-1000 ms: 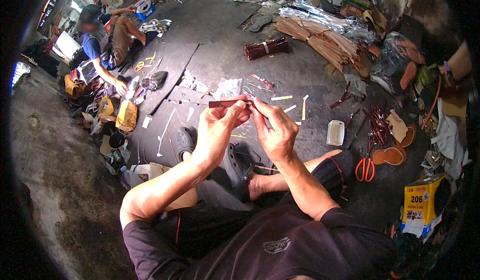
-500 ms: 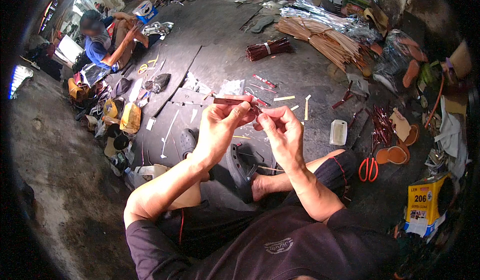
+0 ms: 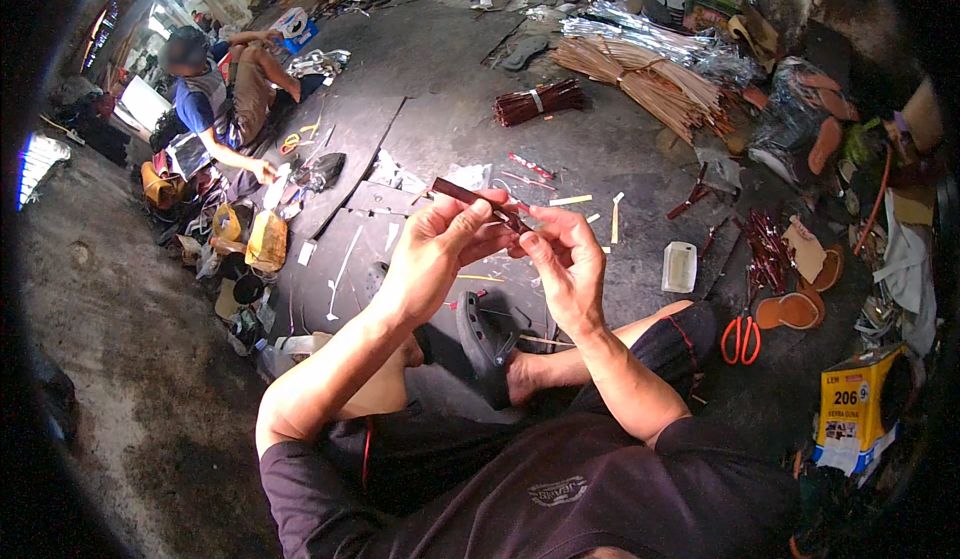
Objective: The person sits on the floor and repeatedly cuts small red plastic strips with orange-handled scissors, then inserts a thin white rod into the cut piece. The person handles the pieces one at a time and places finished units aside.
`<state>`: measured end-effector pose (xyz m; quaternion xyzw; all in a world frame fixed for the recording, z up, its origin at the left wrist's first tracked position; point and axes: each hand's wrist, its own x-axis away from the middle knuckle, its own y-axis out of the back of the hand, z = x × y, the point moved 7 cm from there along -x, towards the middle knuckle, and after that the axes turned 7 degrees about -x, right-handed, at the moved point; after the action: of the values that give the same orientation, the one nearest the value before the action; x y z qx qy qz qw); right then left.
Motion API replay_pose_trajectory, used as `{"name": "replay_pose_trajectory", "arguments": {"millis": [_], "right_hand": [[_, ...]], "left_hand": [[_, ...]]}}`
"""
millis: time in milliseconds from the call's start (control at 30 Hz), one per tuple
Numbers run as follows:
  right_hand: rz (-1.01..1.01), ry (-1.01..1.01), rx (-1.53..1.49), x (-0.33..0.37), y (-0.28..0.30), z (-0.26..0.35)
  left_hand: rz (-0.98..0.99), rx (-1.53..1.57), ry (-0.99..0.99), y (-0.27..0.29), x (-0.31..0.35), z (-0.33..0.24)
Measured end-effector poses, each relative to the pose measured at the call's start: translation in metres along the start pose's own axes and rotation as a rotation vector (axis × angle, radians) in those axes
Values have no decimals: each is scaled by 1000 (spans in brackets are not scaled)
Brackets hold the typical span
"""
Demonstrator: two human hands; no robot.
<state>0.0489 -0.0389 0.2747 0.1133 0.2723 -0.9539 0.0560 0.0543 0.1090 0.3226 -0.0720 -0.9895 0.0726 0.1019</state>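
A dark reddish-brown strap (image 3: 453, 191) is held up in front of me, slanting down from upper left to lower right. The fingers and thumb of my left hand (image 3: 432, 249) are closed round its middle, and its far end sticks out past them. At the strap's near end, my right hand (image 3: 566, 261) pinches it between thumb and fingers. The fingertips partly hide that end, so its exact shape is unclear. Beneath my hands is a dark grey clog (image 3: 480, 347) on my foot.
Orange-handled scissors (image 3: 741, 340), tan sandals (image 3: 790, 310), a white tray (image 3: 679, 267) and a yellow tin (image 3: 856, 409) lie to my right. Strap bundles (image 3: 540, 102) are farther off. A yellow jug (image 3: 266, 242) stands left, near a seated person (image 3: 200, 99).
The strap has tilted, its far end rising and its flat face turning into view, while both hands keep hold. The seated person's arm has reached down toward the pile beside them.
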Motion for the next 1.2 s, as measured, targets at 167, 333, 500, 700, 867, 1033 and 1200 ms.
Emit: {"name": "replay_pose_trajectory", "arguments": {"millis": [167,333,500,700,867,1033,1200], "right_hand": [[-23,102,68,8,8,-1],[34,542,657,11,5,43],[119,387,623,4,13,47],[115,-195,166,-1,47,24],[37,-381,-545,-2,50,-16],[-8,-510,-882,14,39,-52],[-28,-529,-833,18,35,-53]], "left_hand": [[6,44,11,5,-3,6],[-58,9,-5,13,-2,7],[-33,-18,43,8,0,6],[-75,-65,81,38,-6,16],[29,199,254,31,-4,55],[127,234,352,12,0,80],[149,228,374,3,5,82]]}}
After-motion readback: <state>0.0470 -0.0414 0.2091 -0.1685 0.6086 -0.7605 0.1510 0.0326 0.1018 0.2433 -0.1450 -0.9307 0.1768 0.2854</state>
